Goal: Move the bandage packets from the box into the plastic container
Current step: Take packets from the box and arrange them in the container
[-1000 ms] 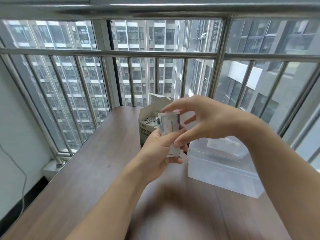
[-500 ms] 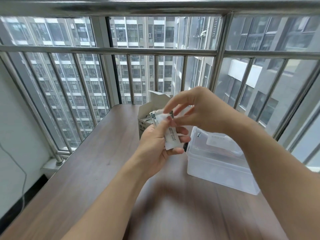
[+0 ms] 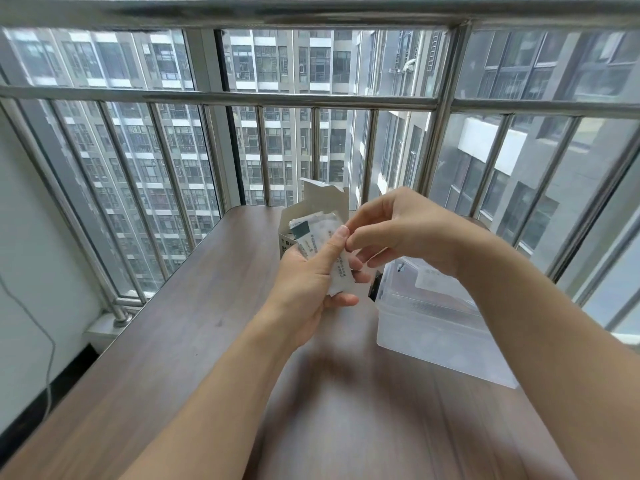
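The left hand [image 3: 311,282] was clamped on a small stack of white paper bandage packets [image 3: 320,244], thumb pressed flat across the top one, lifted above the brown wood-grain counter [image 3: 180,334]. Half a second earlier the right hand [image 3: 398,233] had been pinching the upper edge of that stack; now its fingertips had slipped down to the right-hand edge beside the thumb, drawn together but holding nothing I could make out (whether they touched the paper was hard to tell). The stack itself had tipped a little more upright. Behind it stood the open white cardboard box [image 3: 325,199], flap raised. The clear plastic container [image 3: 433,317] sat just to the right, a packet or two seemingly already inside. I judged he was peeling off the next packet to drop in.
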### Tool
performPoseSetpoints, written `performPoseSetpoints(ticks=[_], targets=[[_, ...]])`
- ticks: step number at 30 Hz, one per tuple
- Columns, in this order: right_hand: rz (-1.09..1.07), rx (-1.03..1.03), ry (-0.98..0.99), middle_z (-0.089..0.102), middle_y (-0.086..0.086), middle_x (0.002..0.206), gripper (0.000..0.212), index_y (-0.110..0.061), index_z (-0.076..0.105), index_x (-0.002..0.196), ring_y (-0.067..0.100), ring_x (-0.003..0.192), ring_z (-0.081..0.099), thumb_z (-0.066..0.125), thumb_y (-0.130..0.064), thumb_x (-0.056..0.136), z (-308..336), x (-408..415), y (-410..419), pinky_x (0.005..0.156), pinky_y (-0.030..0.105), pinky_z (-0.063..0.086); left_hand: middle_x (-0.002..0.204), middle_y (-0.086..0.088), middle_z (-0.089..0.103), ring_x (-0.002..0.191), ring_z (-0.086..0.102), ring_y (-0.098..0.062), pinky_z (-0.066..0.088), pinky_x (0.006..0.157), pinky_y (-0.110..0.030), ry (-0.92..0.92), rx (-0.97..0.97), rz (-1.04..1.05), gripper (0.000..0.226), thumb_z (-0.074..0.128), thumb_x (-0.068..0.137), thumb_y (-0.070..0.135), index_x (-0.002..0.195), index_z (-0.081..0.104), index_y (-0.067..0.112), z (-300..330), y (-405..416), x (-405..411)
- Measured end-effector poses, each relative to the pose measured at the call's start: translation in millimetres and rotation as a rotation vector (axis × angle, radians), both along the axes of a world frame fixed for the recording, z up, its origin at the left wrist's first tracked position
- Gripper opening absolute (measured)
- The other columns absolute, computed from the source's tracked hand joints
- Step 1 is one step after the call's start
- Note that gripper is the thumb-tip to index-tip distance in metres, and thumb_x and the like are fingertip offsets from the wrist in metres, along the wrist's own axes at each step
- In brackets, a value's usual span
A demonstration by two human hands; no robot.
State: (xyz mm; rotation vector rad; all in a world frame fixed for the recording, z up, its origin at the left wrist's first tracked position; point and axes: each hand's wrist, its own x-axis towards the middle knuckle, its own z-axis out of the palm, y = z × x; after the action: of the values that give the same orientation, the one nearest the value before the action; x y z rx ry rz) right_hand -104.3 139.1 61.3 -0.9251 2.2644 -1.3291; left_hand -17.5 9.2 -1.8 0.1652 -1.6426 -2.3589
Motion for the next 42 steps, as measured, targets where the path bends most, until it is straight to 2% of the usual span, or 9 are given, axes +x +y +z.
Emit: performPoseSetpoints(ticks=[7,12,16,20,24,30,36,39,42], targets=[[-0.056,-0.051,-0.218,0.076,0.009,0.084,0.014,-0.002,0.076,0.1,0.017,0.075,0.071,0.067,-0.007,0.089,-0.2,0.4,-2.1,0.068,0.027,0.06,0.068,-0.003,0.064,0.059,0.067,-0.017,0.047,0.038,-0.023,-0.036,-0.028,-0.031,0.009,0.067,0.094,0.025,0.094,0.068,0.017,-0.4,-1.2,0.7],[-0.127,-0.016,0.022,0.072,0.004,0.07,0.017,-0.004,0.077,0.09,0.01,0.062,0.064,0.083,-0.017,0.081,-2.2,2.6,-8.2,0.059,0.023,0.054,0.068,-0.005,0.064,0.058,0.067,-0.018,0.043,0.036,-0.021,-0.065,-0.08,-0.096,0.009,0.072,0.089,0.019,0.096,0.068,0.016,-1.7,-0.7,0.6],[-0.156,-0.252,0.107,0.073,0.009,0.076,0.012,-0.003,0.074,0.091,0.014,0.059,0.065,0.077,-0.012,0.084,12.8,-0.7,4.1,0.051,0.021,0.053,0.07,-0.003,0.058,0.05,0.057,-0.01,0.038,0.031,-0.016,-0.088,0.066,-0.195,0.047,0.074,0.073,0.047,0.104,0.058,0.016,2.0,-2.5,1.6],[0.035,-0.548,0.28,0.074,0.013,0.073,0.006,-0.003,0.074,0.084,0.022,0.055,0.072,0.078,-0.004,0.081,24.8,3.6,13.8,0.05,0.031,0.06,0.072,-0.003,0.055,0.047,0.052,-0.009,0.038,0.029,-0.016,-0.11,0.295,-0.371,0.077,0.044,0.075,0.081,0.109,0.055,0.013,5.8,-6.2,3.7],[0.184,-0.148,0.665,0.078,0.006,0.081,0.007,-0.004,0.08,0.085,0.015,0.071,0.076,0.082,0.0,0.08,22.9,14.3,8.0,0.068,0.033,0.064,0.078,-0.008,0.06,0.054,0.06,-0.014,0.045,0.032,-0.019,-0.076,0.409,-0.448,0.086,0.029,0.083,0.086,0.105,0.065,0.011,5.8,-11.4,5.4],[0.301,0.089,0.704,0.076,0.0,0.083,0.011,-0.016,0.082,0.08,0.015,0.075,0.071,0.082,-0.007,0.076,15.1,22.8,-2.0,0.074,0.037,0.058,0.071,-0.003,0.067,0.051,0.065,-0.015,0.048,0.032,-0.02,-0.052,0.368,-0.453,0.055,0.048,0.093,0.058,0.088,0.078,0.012,8.0,-10.7,6.9],[0.28,0.13,0.429,0.075,-0.006,0.103,0.033,-0.02,0.077,0.105,0.012,0.1,0.071,0.085,-0.032,0.075,35.8,14.6,22.3,0.091,0.043,0.059,0.069,-0.001,0.063,0.056,0.064,-0.01,0.045,0.033,-0.018,-0.004,0.249,-0.351,0.017,0.061,0.089,0.021,0.102,0.06,0.011,3.8,-6.9,5.7],[0.185,0.194,0.437,0.064,-0.014,0.127,0.061,-0.031,0.057,0.137,0.006,0.112,0.065,0.067,-0.052,0.08,30.2,11.7,17.9,0.095,0.039,0.058,0.071,-0.004,0.064,0.061,0.065,-0.015,0.043,0.035,-0.022,0.028,-0.114,-0.274,0.017,0.07,0.088,0.007,0.1,0.059,0.011,-4.0,-0.4,4.4],[0.324,0.407,0.278,0.067,-0.01,0.123,0.04,-0.033,0.052,0.141,0.011,0.103,0.071,0.053,-0.036,0.102,19.8,14.5,9.5,0.092,0.039,0.059,0.071,-0.007,0.063,0.058,0.06,-0.016,0.041,0.038,-0.024,0.033,-0.303,-0.198,0.016,0.079,0.08,-0.001,0.086,0.066,0.008,-11.8,6.2,0.8]])
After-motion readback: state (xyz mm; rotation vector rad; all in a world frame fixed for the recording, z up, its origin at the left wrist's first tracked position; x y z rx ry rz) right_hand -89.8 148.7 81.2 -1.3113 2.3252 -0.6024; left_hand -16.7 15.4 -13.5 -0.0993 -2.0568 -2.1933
